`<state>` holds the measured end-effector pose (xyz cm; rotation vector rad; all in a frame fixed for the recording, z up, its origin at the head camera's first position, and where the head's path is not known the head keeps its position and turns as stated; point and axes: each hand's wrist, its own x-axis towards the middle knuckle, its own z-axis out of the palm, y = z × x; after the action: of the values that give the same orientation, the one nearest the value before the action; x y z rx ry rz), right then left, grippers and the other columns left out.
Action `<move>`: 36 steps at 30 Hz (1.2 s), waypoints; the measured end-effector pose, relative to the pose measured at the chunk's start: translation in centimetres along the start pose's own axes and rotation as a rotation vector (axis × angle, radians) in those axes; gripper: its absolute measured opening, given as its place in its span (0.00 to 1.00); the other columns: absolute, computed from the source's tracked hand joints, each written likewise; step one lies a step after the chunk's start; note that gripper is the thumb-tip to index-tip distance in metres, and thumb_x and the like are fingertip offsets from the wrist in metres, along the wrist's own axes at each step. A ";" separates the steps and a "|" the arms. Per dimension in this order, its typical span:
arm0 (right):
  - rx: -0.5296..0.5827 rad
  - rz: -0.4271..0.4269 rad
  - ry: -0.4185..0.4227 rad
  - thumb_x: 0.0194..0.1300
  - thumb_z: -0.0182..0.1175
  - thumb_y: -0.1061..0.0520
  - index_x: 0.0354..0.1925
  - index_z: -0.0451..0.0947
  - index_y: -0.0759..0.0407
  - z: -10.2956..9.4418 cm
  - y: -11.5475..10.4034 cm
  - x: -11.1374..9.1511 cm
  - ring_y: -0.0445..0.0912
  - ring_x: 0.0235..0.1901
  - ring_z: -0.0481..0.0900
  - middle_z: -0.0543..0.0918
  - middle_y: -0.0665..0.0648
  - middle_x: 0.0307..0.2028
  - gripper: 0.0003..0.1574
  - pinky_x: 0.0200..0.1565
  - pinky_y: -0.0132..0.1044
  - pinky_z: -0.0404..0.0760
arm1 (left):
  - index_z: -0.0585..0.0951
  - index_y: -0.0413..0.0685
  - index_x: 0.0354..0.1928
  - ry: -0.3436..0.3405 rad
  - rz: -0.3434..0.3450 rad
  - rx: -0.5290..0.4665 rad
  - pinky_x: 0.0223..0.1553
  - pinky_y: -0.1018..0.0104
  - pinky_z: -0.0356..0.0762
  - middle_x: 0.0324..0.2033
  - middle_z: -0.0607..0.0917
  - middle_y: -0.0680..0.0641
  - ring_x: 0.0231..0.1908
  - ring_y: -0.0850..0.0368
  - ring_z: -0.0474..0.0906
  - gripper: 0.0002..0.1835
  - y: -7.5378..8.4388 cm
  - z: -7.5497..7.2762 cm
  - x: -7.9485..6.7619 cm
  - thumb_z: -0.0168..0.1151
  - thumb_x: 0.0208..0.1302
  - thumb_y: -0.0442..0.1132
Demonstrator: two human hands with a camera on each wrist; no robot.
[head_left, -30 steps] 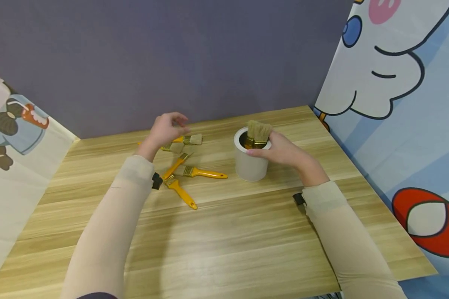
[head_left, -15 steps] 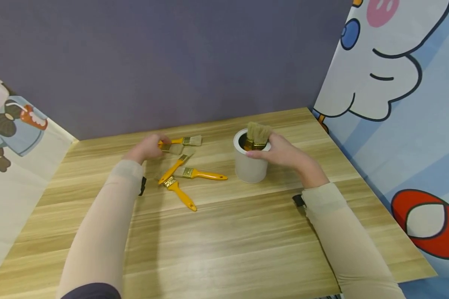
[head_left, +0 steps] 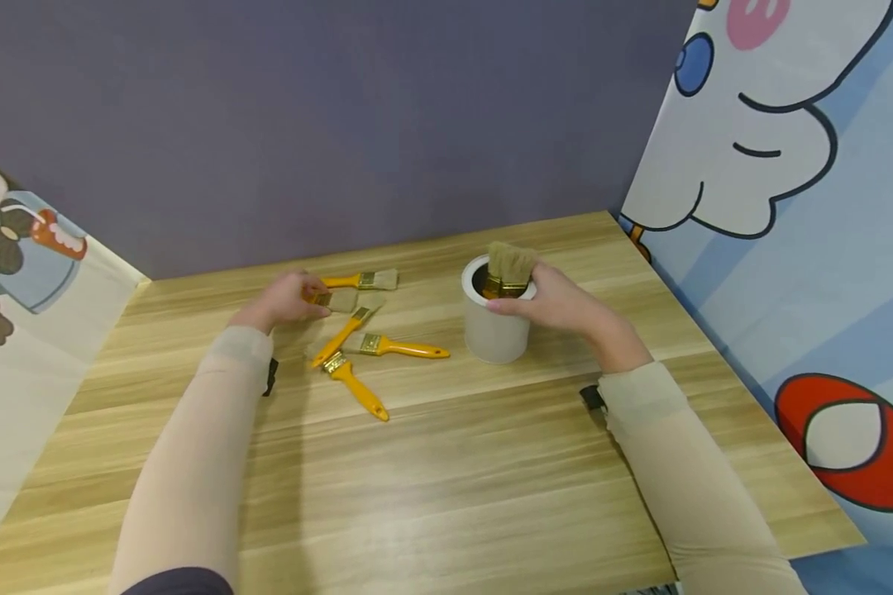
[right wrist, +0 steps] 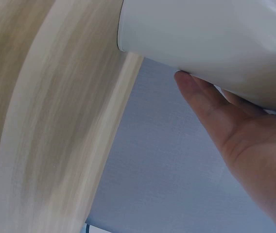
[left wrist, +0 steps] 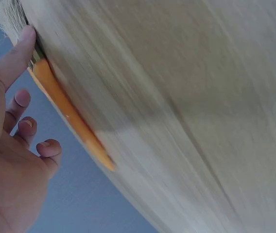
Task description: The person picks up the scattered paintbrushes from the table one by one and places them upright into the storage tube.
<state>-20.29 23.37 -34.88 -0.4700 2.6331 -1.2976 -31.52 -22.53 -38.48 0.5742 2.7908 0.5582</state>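
Observation:
My left hand [head_left: 286, 297] is at the back left of the table, its fingertips pinching a yellow-handled paintbrush [head_left: 341, 301] near the metal band. In the left wrist view one finger lies on that band of the paintbrush [left wrist: 70, 109], while the other fingers curl loosely beside the handle. My right hand [head_left: 561, 299] holds a white can [head_left: 495, 332] at its upper right side, thumb in front and fingers behind. Inside the can stand paintbrushes [head_left: 511, 264], bristles up above the rim. The right wrist view shows fingers against the wall of the can [right wrist: 211, 39].
Another paintbrush [head_left: 360, 281] lies just behind the one in my left hand. A narrow paintbrush [head_left: 342, 336] crosses close to two wider ones, one paintbrush [head_left: 409, 349] pointing right and one paintbrush [head_left: 359, 388] pointing forward. A grey wall [head_left: 387, 124] rises behind the wooden table [head_left: 432, 496].
My left hand has come down from above the brushes and moved left onto the nearer of the two back paintbrushes. The right hand and the can have stayed in place.

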 end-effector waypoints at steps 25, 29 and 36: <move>-0.006 0.007 -0.008 0.69 0.72 0.41 0.73 0.64 0.61 -0.2 0.2 -0.1 0.60 0.73 0.71 0.72 0.66 0.72 0.47 0.73 0.65 0.70 | 0.86 0.42 0.57 0.066 -0.075 -0.115 0.34 0.58 0.67 0.32 0.77 0.45 0.29 0.54 0.65 0.23 0.8 -0.8 -0.9 0.74 0.68 0.50; -0.002 0.000 -0.006 0.69 0.72 0.40 0.72 0.64 0.61 -0.2 0.2 -0.1 0.60 0.72 0.71 0.73 0.66 0.71 0.47 0.72 0.65 0.71 | 0.86 0.41 0.55 0.144 -0.052 -0.111 0.38 0.56 0.66 0.41 0.84 0.42 0.30 0.53 0.65 0.24 2.4 -2.1 -1.1 0.73 0.69 0.53; 0.005 -0.007 0.002 0.68 0.73 0.40 0.73 0.65 0.59 -0.1 0.2 0.1 0.59 0.71 0.72 0.73 0.65 0.70 0.47 0.72 0.63 0.71 | 0.85 0.45 0.59 0.225 -0.047 -0.228 0.50 0.51 0.74 0.47 0.85 0.42 0.46 0.47 0.75 0.31 6.3 -4.7 -1.5 0.71 0.68 0.62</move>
<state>-20.39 23.51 -34.98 -0.4777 2.6313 -1.3077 -29.54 -19.30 -31.45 0.4194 2.8801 0.9692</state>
